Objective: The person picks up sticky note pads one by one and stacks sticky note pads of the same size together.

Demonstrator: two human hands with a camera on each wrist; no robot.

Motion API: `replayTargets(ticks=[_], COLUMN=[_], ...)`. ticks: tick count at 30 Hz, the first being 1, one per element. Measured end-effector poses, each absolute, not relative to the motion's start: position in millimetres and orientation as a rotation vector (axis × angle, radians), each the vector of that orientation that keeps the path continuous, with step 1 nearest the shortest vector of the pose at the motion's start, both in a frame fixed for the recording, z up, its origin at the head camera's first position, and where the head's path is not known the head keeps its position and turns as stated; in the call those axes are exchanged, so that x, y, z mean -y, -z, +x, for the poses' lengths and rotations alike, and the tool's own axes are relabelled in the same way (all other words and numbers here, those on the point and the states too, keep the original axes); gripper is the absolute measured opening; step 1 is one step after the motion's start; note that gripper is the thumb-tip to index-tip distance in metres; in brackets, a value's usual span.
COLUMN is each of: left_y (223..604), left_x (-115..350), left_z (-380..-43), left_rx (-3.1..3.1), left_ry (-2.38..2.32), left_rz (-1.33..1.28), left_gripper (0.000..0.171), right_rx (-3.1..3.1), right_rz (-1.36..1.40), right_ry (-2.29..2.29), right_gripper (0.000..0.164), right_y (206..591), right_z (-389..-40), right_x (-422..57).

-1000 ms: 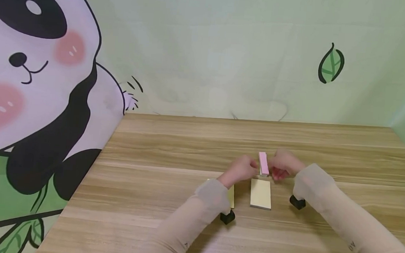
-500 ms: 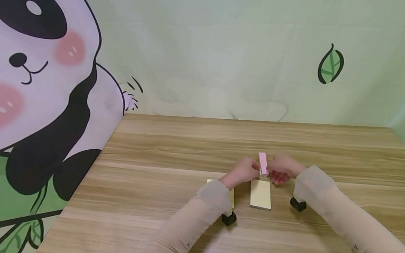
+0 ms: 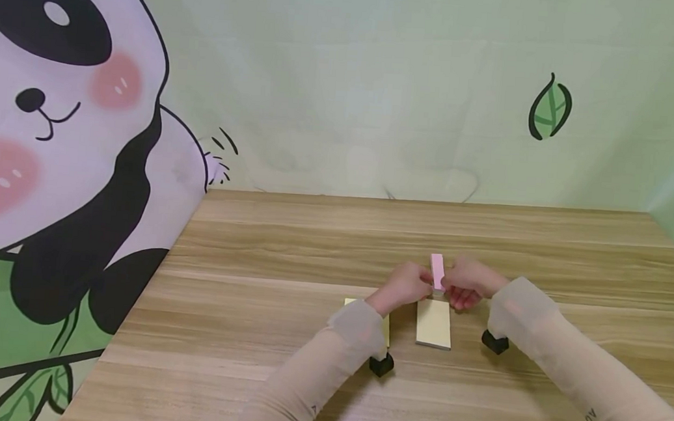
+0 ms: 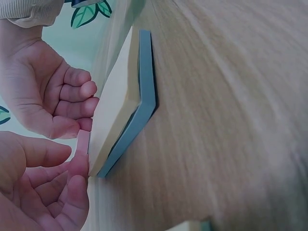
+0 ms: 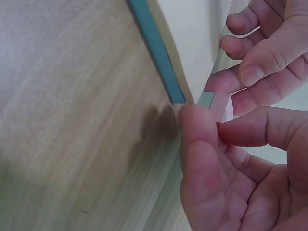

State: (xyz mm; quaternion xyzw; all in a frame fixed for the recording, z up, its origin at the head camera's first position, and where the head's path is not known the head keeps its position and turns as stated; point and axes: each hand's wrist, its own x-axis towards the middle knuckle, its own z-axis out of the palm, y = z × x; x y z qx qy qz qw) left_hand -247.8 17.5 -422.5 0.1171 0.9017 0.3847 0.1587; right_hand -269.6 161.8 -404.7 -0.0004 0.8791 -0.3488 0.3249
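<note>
In the head view a narrow pink sticky-note pad [image 3: 437,271] lies on the wooden table between my two hands. At its left edge my left hand [image 3: 405,284] holds the near end with bent fingertips. From the other side my right hand [image 3: 469,284] pinches the same end between thumb and index finger. Right in front of them lies a cream pad [image 3: 434,323]. The left wrist view shows a blue layer [image 4: 147,72] under the cream pad [image 4: 113,103]. Fingertips partly hide the pink pad [image 5: 222,107] in the right wrist view.
A yellow pad [image 3: 387,328] lies partly hidden beneath my left wrist. Black wrist cameras [image 3: 381,364] hang under both sleeves, close to the wooden table [image 3: 287,253]. A panda-print backdrop [image 3: 344,106] stands behind the table's far edge.
Both hands have closed in on the pink pad from its sides, the left moving slightly right and the right slightly left. The cream pad has not moved.
</note>
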Motion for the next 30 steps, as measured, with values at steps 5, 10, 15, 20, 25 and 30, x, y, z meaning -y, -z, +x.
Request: replayTargets(ticks=[5,10,15,20,25,30], left_y=[423,423,425,427,429,430], left_x=[-19,-20,-20,-22,-25,-27], left_z=[-247,-249,-252,-256,-257,-257], left_rx=[-2.576,-2.585,-2.644,-2.667,-2.557,-2.506], left_ry=[-1.104,-1.090,-1.085,-1.147,-1.322,-1.399], left_rz=[0.308,0.313,0.313,0.303,0.243,0.236], left_gripper=[0.020,0.019,0.012,0.007,0.012,0.021], right_rx=[-2.304,-2.309,-2.331,-2.317,-2.311,-2.292], right_rz=[-0.002,-0.036,-0.037,0.051,0.076,0.077], right_ry=[0.910,0.903,0.976,1.135,1.185,1.224], right_gripper=[0.018,0.020,0.018,0.016,0.019,0.020], right_y=[403,402,400,399,404,409], right_z=[-268,-269,-271,-274,-278,-280], right_x=[-161,-163,-166,-164,-164,-163])
